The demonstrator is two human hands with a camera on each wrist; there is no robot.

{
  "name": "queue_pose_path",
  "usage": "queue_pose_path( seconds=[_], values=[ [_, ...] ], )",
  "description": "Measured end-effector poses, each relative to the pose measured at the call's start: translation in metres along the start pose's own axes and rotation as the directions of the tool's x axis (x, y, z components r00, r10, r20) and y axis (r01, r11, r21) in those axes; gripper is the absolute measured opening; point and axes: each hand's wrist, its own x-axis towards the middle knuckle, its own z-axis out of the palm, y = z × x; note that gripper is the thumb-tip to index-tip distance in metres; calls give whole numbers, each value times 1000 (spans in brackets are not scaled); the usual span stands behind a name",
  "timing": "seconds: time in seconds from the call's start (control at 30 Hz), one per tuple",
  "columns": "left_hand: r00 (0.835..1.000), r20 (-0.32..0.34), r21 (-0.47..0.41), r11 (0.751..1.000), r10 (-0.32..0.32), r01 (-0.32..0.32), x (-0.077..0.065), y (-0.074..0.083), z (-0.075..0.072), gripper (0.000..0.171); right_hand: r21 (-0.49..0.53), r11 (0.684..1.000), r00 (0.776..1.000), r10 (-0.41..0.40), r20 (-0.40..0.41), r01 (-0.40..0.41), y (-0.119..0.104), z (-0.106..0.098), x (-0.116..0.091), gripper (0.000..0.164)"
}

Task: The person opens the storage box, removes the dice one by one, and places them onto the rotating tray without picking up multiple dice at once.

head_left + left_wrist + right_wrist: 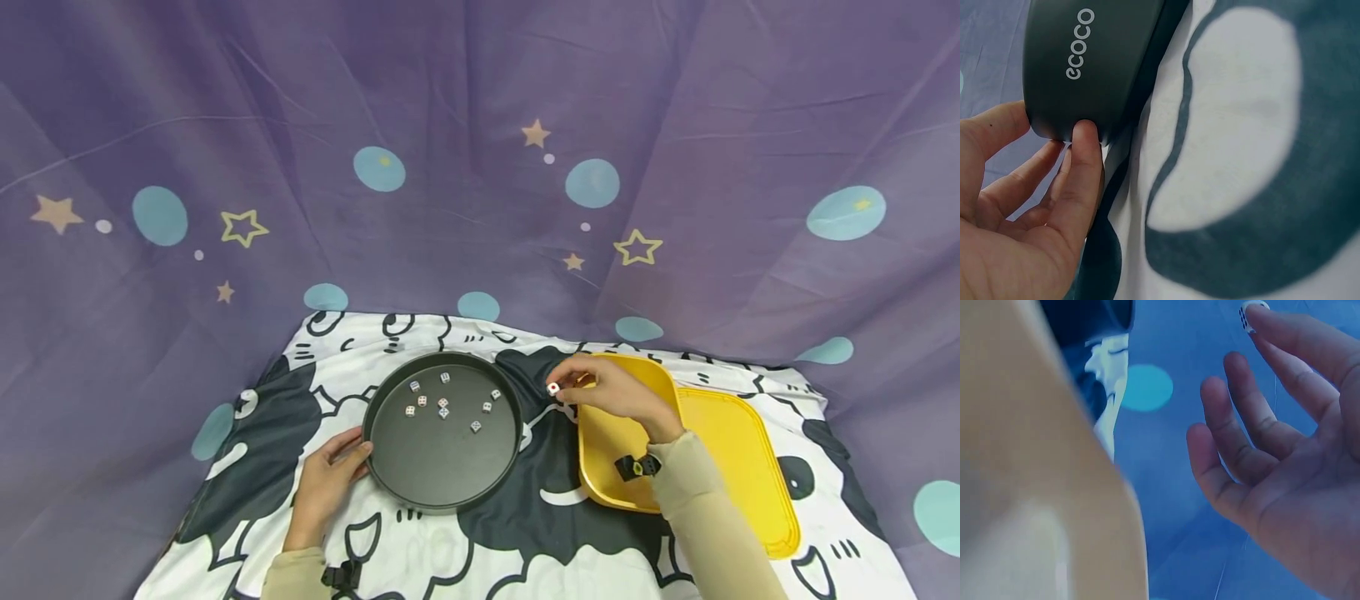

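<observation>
A black round pan [442, 467] lies on the cloth with several white dice [443, 403] spread over its upper half. My left hand [330, 479] grips the pan's left edge, its fingertips on the outer wall marked "ecoco" in the left wrist view. Between the thumb and index finger of my right hand [618, 392] is a white die [552, 388] showing a red dot. That hand is raised over the left rim of a yellow bin [611, 492]; its other fingers are loosely spread in the right wrist view. The forearm and hand hide part of the bin's inside.
A yellow lid [750, 467] lies to the right of the bin, partly behind the right sleeve. Cloth with a cartoon print [525, 575] covers the surface. A purple curtain [465, 100] with stars hangs behind it.
</observation>
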Motion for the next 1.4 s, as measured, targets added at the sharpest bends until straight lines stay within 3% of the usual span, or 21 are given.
queue_pose_path(
  seconds=[0.23, 0.57, 0.77, 0.87, 1.1, 1.4],
  values=[
    [1000, -6, 5, 1000, 4, -4, 1, 0, 0, 45, 101, 995, 999, -20, -41, 24, -15, 20, 40, 20],
    [1000, 2, 1, 1000, 0, 0, 1, 2, 0, 45, 61, 990, 989, -120, -90, 126, -34, 55, 105, 20],
    [1000, 5, -13, 1000, -10, 10, 1, 1, -2, 44, 59, 988, 983, -136, -126, 145, -42, 83, 133, 17],
    [1000, 3, -23, 1000, -7, 7, 0, 2, -2, 44, 72, 988, 984, -129, -123, 138, -43, 96, 144, 18],
    [1000, 2, -24, 1000, -12, 12, 0, 0, 0, 44, 56, 998, 997, -25, -74, 29, -35, 122, 155, 19],
    [1000, -12, -20, 1000, -1, 0, -1, -3, -1, 44, 30, 1000, 999, -8, -47, 9, -33, 135, 158, 20]
  ],
)
